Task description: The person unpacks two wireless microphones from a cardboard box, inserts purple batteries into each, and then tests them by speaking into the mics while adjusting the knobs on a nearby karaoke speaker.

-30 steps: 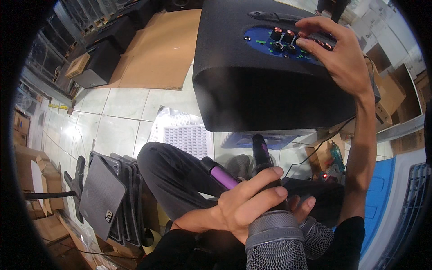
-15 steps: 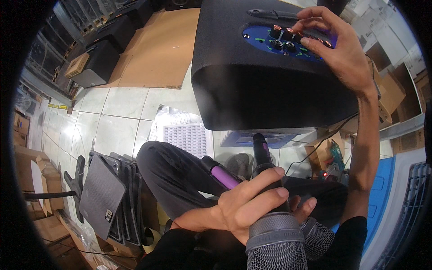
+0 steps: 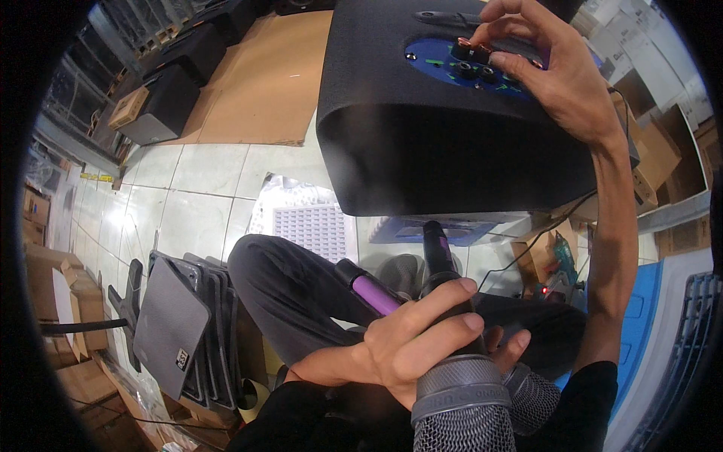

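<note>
My left hand [image 3: 422, 331] is wrapped round two dark wireless microphones above my lap. The nearer microphone [image 3: 463, 410] points its grey mesh head at me. Beneath it crosses the second, whose purple-banded body [image 3: 373, 295] sticks out on the left and whose mesh head shows on the right. A big black speaker [image 3: 452, 162] stands in front of me. On its top face is a blue control panel [image 3: 423, 62] with knobs and round sockets. My right hand [image 3: 565, 83] pinches one copper-topped knob [image 3: 480, 53] there, covering the panel's right part.
Several grey speaker grilles [image 3: 173, 324] lean together at left, beside a black stand [image 3: 128, 309]. Flat cardboard [image 3: 263, 90] covers the floor at far left, near more black speakers [image 3: 169, 102]. A cable [image 3: 538, 241] runs down from the speaker at right. A blue-and-white unit [image 3: 640, 324] stands at right.
My right hand has shifted slightly left along the panel, from a knob farther right to this one. My left hand still grips both microphones.
</note>
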`<state>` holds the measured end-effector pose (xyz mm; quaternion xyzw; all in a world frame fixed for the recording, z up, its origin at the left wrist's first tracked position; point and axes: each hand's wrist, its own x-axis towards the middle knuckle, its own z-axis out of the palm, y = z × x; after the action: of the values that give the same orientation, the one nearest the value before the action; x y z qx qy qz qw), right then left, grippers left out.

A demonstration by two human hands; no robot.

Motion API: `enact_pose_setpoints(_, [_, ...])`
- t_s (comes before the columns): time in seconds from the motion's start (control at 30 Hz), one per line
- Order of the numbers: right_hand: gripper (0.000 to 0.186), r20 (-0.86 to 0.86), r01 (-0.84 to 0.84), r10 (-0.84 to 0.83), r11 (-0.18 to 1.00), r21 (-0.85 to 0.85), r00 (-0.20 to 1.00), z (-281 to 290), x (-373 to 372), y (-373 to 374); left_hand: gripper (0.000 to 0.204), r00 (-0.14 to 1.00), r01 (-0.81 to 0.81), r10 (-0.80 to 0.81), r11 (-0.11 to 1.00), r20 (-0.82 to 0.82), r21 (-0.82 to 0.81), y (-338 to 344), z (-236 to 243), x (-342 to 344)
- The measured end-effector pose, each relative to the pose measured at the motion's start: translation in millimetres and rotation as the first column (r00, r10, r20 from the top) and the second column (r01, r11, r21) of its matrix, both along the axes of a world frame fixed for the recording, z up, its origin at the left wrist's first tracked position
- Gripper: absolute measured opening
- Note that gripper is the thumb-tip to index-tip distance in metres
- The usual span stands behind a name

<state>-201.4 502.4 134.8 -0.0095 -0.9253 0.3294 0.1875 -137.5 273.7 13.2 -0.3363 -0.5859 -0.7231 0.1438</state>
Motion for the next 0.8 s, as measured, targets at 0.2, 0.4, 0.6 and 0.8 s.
enact_pose_setpoints(0.2, [0.029, -0.098, 0.045, -0.022, 0.970, 0.238, 0.995, -7, 4, -5, 0.050, 1.000, -0.007, 0.007, 1.000, 0.018, 0.019, 1, -2, 2])
enact_pose_setpoints(0.4, [0.032, -0.018, -0.003, 0.004, 0.998, 0.057, 1.000, -5, -1, 10, 0.051, 0.998, -0.009, 0.010, 1.000, 0.058, -0.015, -2, 1, 4])
enact_pose_setpoints(0.6, [0.033, -0.066, -0.035, 0.039, 0.998, 0.060, 0.997, -10, -3, 14, 0.052, 1.000, 0.010, -0.009, 0.999, 0.014, -0.046, -4, -1, 2])
enact_pose_setpoints(0.8, [0.033, -0.136, 0.085, -0.042, 0.939, 0.333, 0.990, -19, 13, 32, 0.051, 0.998, 0.009, -0.009, 1.000, 0.056, 0.005, -2, -1, 3])
